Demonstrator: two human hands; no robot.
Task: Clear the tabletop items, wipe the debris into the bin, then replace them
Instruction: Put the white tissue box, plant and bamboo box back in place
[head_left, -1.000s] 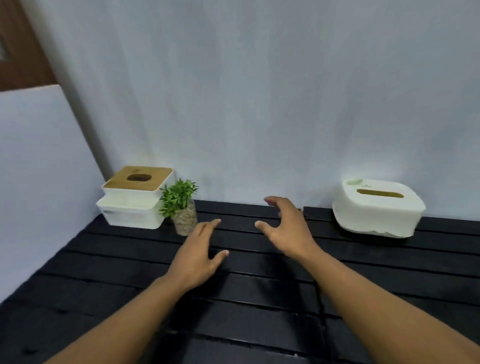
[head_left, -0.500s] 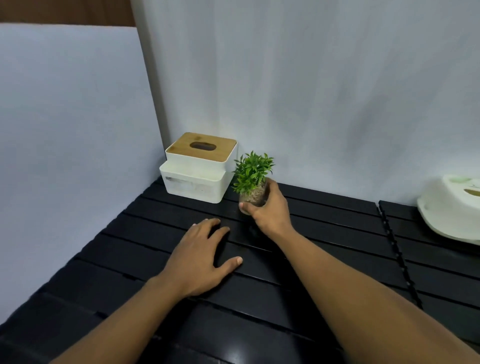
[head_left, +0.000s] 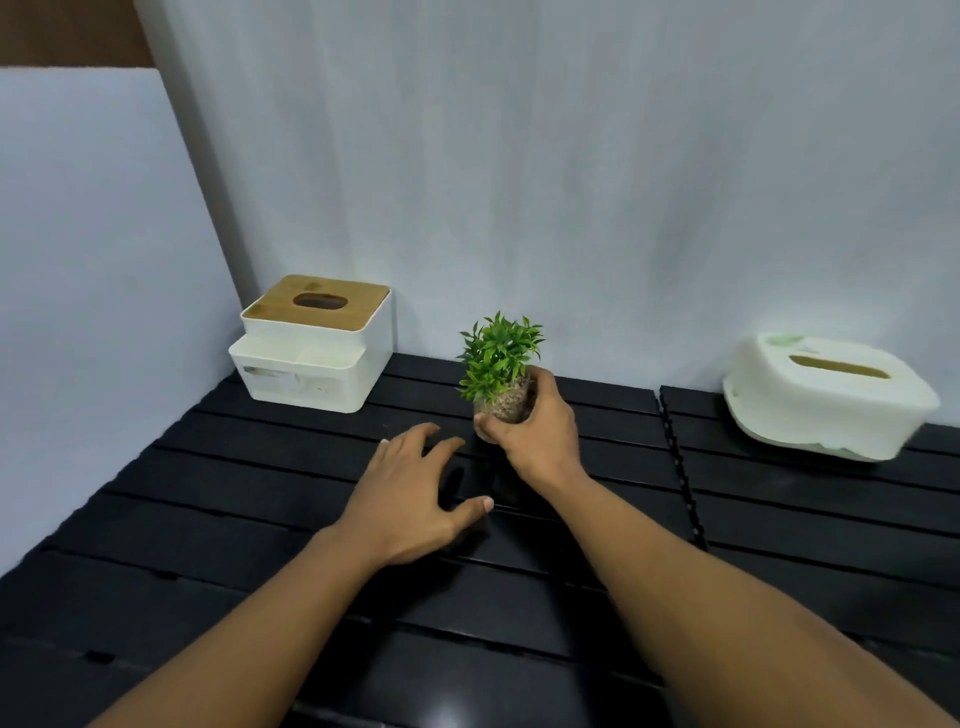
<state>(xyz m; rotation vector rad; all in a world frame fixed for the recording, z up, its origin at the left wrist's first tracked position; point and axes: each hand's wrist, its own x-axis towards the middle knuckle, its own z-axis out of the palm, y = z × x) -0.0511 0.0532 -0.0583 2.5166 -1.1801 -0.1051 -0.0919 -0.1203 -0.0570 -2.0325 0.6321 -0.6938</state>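
Nearest, left hand (head_left: 415, 499) flat and open on the black slatted table (head_left: 208, 519), fingers spread, holding nothing. Just beyond, right hand (head_left: 535, 426) wrapped around the small pot of a potted plant (head_left: 501, 364), upright, mid-table near the back; whether lifted or resting, impossible to tell. Likely light and top-heavy, smooth-sided pot, gravel apt to spill if tipped; best gripped low around the pot, not the leaves. Farther back, wooden-lidded tissue box (head_left: 317, 343) at left, white tissue box (head_left: 826, 395) at right, tilted, against the pale curtain (head_left: 571, 182).
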